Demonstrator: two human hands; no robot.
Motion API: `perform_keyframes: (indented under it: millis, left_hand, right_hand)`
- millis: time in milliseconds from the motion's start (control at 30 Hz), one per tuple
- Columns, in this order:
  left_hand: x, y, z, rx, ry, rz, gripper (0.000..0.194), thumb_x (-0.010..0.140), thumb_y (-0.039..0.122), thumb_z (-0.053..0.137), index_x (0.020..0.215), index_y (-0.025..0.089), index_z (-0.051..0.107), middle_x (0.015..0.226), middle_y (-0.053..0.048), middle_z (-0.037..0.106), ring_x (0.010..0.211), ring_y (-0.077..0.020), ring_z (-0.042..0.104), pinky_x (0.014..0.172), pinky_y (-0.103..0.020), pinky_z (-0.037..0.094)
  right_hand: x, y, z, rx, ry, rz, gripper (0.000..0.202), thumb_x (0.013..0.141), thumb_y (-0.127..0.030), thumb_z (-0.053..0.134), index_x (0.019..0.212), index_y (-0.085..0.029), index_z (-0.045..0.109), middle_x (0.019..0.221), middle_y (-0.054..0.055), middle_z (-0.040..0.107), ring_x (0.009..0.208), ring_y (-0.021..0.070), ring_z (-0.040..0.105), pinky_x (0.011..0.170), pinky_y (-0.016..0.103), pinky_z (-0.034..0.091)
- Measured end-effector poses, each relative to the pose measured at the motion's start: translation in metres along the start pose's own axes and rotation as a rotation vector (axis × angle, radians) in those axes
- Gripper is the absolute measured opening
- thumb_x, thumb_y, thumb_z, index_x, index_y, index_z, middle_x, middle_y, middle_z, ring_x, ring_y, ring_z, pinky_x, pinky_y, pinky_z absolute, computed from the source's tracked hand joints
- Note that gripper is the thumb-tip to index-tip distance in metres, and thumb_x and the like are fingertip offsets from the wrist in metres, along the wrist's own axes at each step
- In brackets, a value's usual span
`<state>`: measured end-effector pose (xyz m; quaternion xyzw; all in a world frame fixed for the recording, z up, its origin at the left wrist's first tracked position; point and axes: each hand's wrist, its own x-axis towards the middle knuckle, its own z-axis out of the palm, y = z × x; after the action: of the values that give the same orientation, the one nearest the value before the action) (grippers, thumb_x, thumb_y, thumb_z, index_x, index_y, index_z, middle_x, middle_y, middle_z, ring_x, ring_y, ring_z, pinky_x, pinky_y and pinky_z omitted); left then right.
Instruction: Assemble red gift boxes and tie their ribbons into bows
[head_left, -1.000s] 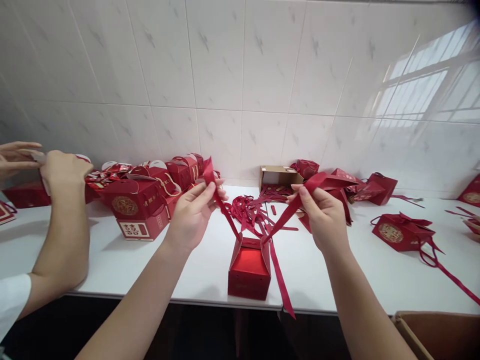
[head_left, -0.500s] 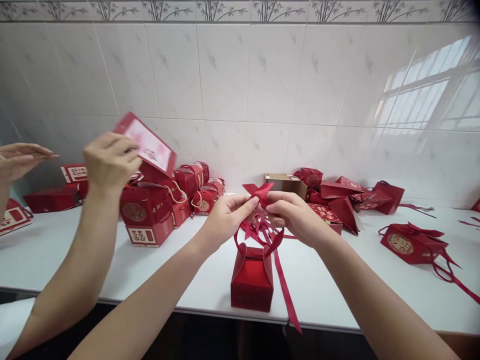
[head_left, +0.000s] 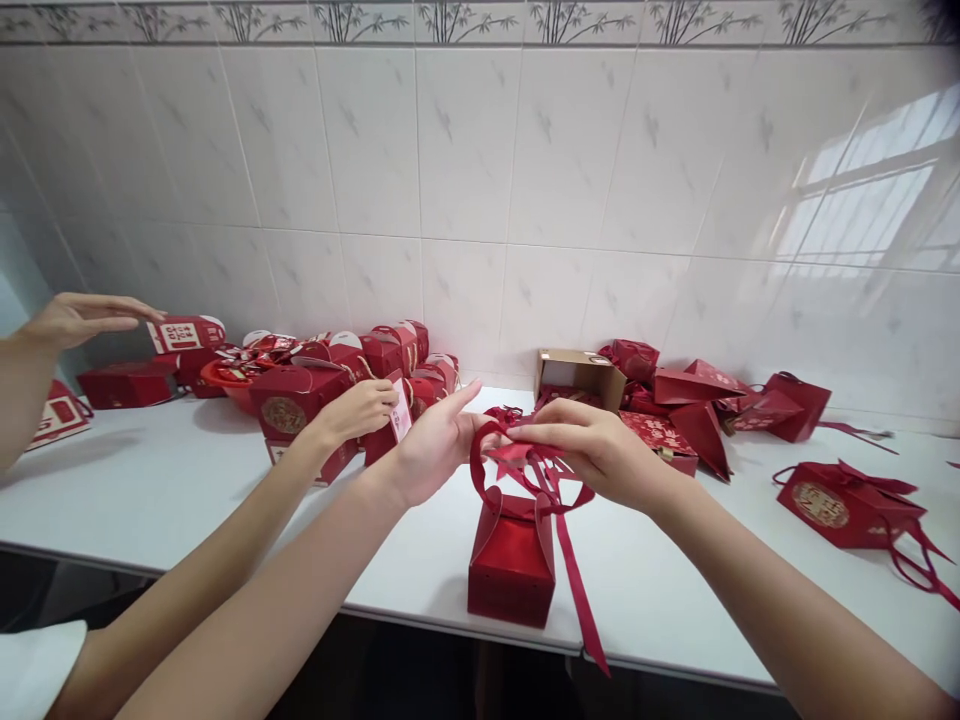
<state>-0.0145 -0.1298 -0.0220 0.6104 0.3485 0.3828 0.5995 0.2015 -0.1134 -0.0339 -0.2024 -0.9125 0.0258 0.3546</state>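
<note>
A small red gift box [head_left: 511, 560] stands upright near the table's front edge, below both hands. Red ribbon [head_left: 576, 590] is looped above its top, and one long tail hangs past the front edge. My right hand [head_left: 592, 445] pinches the ribbon between thumb and fingers over the box. My left hand [head_left: 442, 445] has its thumb raised and its fingers stretched out beside the ribbon loop; the fingertips are partly hidden by it. Behind the hands lie more loose red ribbons, partly covered.
A co-worker's hand [head_left: 364, 410] holds a pink-and-white card close to my left forearm. Another hand [head_left: 90, 315] reaches in at far left. Red boxes [head_left: 289, 405] crowd the left back. A cardboard box [head_left: 592, 375] and flat red packaging sit right, near a ribboned box [head_left: 847, 505].
My left hand has loosened its pinch and opened; the ribbon has dropped into a lower loop. The co-worker's card has moved down and right, behind my left arm.
</note>
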Motion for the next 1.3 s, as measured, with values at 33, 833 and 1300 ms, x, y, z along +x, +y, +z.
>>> perform_keyframes:
  millis: [33, 833, 1300]
  left_hand:
    - [0.000, -0.001, -0.001, -0.006, 0.012, -0.005, 0.062, 0.089, 0.061, 0.029, 0.048, 0.022, 0.056, 0.063, -0.007, 0.064, 0.073, -0.0237, 0.061, 0.081, -0.038, 0.047]
    - [-0.075, -0.046, -0.071, 1.308, 0.635, -0.229, 0.048, 0.086, 0.055, 0.040, 0.062, 0.020, 0.063, 0.061, -0.006, 0.065, 0.067, -0.0271, 0.059, 0.072, -0.035, 0.036]
    - [-0.036, -0.097, -0.026, 0.932, 0.342, 0.184, 0.020, 0.087, 0.040, 0.048, 0.092, 0.022, 0.052, 0.097, -0.004, 0.059, 0.094, -0.0209, 0.055, 0.088, -0.035, 0.041]
  right_hand:
    - [-0.002, 0.000, 0.000, -0.101, -0.014, -0.025, 0.037, 0.094, -0.019, 0.039, 0.118, -0.030, 0.065, 0.103, 0.007, 0.066, 0.090, 0.0164, 0.061, 0.072, 0.028, 0.049]
    - [-0.093, 0.014, -0.008, -0.418, -0.428, 0.950, 0.030, 0.081, -0.026, 0.047, 0.051, -0.019, 0.048, 0.059, 0.006, 0.060, 0.052, 0.0169, 0.053, 0.048, 0.028, 0.025]
    - [-0.087, 0.005, 0.042, 0.070, -0.207, 0.817, 0.052, 0.096, -0.046, 0.026, 0.135, -0.017, 0.043, 0.117, 0.013, 0.064, 0.108, 0.0261, 0.059, 0.093, 0.040, 0.042]
